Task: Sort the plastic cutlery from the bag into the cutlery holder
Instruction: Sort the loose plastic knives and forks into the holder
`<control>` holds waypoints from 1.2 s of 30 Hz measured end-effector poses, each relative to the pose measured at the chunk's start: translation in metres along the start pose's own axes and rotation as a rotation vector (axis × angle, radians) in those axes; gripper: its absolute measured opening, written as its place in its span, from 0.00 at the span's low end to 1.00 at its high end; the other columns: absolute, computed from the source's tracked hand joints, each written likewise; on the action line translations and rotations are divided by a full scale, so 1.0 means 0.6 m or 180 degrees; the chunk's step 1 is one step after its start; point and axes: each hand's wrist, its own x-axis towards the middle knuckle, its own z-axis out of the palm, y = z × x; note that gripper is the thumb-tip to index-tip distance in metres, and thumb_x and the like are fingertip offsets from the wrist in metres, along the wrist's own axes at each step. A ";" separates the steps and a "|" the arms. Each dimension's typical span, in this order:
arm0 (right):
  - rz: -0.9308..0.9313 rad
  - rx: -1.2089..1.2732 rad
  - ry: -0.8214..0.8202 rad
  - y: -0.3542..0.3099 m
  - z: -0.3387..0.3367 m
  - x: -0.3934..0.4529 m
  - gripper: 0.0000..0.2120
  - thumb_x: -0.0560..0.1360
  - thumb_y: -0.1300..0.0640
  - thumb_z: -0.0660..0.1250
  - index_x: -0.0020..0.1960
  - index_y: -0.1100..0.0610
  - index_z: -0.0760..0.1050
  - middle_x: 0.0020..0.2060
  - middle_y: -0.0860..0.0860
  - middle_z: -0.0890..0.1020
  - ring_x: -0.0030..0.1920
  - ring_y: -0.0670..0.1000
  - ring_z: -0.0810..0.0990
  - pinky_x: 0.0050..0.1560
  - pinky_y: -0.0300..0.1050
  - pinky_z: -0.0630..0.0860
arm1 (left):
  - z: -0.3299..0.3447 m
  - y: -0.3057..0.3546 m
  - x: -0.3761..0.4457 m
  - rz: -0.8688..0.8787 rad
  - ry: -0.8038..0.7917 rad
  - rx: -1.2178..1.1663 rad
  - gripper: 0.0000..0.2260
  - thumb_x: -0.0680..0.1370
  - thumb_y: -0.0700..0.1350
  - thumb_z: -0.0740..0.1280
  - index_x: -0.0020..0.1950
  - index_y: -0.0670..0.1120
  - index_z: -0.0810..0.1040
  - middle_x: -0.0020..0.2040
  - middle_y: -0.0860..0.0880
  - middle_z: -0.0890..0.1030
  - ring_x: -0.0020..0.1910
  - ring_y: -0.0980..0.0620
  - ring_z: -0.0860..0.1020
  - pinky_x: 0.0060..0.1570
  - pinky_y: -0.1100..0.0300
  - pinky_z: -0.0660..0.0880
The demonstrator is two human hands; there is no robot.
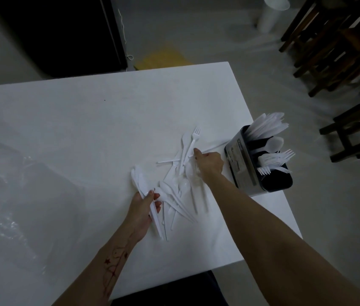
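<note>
Left hand (pixel 144 205) curled in a grip; right hand (pixel 210 164) reaching, pinching.

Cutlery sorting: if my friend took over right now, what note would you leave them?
Left hand grips a few knives. Right hand reaches into the loose cutlery pile on the table, fingers on a piece; which one is unclear. Cutlery holder at the table's right edge already has knives, a spoon and forks. Clear bag lies left. Left: sort the pile.

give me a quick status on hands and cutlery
Left hand grips knives. Right hand picking in loose pile. Holder partly filled. Nothing blocking.
</note>
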 end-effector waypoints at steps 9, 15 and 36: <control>-0.0575 0.0324 0.0343 0.041 -0.012 -0.053 0.07 0.75 0.55 0.68 0.44 0.58 0.74 0.38 0.50 0.79 0.41 0.54 0.80 0.39 0.43 0.75 | 0.015 0.011 -0.004 0.0072 -0.0074 0.0054 0.08 0.81 0.40 0.60 0.60 0.41 0.72 0.43 0.47 0.77 0.38 0.51 0.74 0.45 0.59 0.74; -0.1757 0.0308 -0.0703 0.097 -0.015 -0.142 0.09 0.74 0.53 0.72 0.51 0.52 0.74 0.39 0.45 0.83 0.40 0.44 0.81 0.42 0.35 0.77 | 0.047 0.027 -0.005 0.0225 -0.0223 -0.0211 0.10 0.80 0.40 0.63 0.61 0.42 0.72 0.46 0.46 0.79 0.43 0.50 0.77 0.50 0.57 0.76; -0.0418 -0.1141 0.0113 -0.025 0.056 -0.030 0.26 0.72 0.40 0.68 0.59 0.60 0.73 0.54 0.55 0.76 0.55 0.58 0.77 0.50 0.50 0.74 | -0.019 0.021 0.009 0.0228 0.0140 -0.0388 0.10 0.81 0.38 0.60 0.62 0.40 0.70 0.47 0.45 0.77 0.45 0.48 0.78 0.48 0.57 0.76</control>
